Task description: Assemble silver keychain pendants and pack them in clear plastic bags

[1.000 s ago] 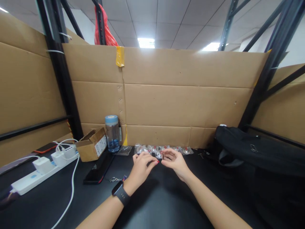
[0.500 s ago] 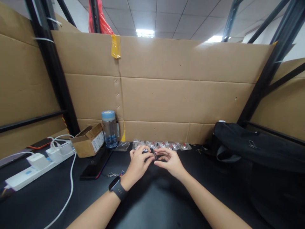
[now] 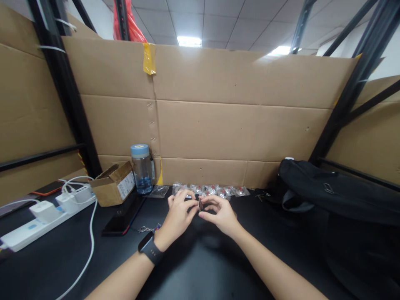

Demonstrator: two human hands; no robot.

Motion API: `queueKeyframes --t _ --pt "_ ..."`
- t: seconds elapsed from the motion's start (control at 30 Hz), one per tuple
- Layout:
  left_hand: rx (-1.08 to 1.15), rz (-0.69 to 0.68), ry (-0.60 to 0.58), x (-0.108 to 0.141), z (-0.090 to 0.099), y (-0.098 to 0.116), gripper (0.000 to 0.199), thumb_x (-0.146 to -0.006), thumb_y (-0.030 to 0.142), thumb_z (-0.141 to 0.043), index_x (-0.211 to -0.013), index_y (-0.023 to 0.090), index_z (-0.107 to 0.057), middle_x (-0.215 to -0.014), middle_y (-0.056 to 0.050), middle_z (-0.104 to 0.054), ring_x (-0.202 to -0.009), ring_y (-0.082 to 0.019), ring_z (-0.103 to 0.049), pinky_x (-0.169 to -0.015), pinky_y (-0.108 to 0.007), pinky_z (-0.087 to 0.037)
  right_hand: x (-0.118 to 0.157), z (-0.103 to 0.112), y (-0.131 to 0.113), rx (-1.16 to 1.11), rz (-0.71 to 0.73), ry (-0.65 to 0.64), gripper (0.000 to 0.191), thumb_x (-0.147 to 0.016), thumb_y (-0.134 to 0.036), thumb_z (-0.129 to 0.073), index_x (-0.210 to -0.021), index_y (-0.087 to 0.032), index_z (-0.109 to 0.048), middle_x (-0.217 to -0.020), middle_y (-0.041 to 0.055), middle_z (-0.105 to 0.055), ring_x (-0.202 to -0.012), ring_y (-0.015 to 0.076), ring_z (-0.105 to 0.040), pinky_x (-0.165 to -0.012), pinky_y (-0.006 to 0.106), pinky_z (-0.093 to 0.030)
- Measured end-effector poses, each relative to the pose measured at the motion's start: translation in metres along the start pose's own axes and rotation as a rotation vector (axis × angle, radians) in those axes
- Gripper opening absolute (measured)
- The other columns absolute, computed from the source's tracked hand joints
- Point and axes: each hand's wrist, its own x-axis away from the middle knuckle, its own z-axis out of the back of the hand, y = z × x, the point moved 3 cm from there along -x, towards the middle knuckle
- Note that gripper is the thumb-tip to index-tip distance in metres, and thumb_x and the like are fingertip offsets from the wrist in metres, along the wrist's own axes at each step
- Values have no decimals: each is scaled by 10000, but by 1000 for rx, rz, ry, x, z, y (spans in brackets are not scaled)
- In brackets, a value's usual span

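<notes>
My left hand (image 3: pixel 180 210), with a dark watch (image 3: pixel 150 248) on its wrist, pinches the left side of a small dark object (image 3: pixel 200 203) above the black table (image 3: pixel 200 266). My right hand (image 3: pixel 221 211) has its thumb and fingers around the right side of the same object. The fingertips of both hands nearly meet there, and the object is too small to name. Just behind the hands lies a row of small clear plastic packets (image 3: pixel 223 191) with red bits inside, at the foot of the cardboard wall.
On the left are a white power strip (image 3: pixel 50 223) with cables, an open cardboard box (image 3: pixel 114 185), a blue-lidded bottle (image 3: pixel 142 171), a dark phone-like slab (image 3: pixel 121 218) and a keychain (image 3: pixel 146 229). A black bag (image 3: pixel 337 196) fills the right side.
The view has shifted slightly, so most things sit a little further left. Both hands still hold the small object, with the right fingers slightly changed around it.
</notes>
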Motion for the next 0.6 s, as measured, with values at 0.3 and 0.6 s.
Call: queueKeyframes --t 0.3,0.6 --pt "-14 -11 27 0 4 2 163 -946 263 -610 -909 272 -768 -1155 -61 -637 -1148 -264 -519 -909 -413 -319 0 0 -3 -25 -43 -24 386 -654 -398 -906 -899 -194 -688 -1181 111 -721 -1065 282 -705 -873 399 -595" --pt "-52 -44 17 1 4 13 146 -957 282 -616 -886 271 -743 -1137 -45 -644 -1136 -246 -533 -896 -400 -304 3 5 -31 490 233 -132 190 -1002 -328 -538 -899 -216 -652 -1139 84 -666 -1097 225 -622 -972 379 -498"
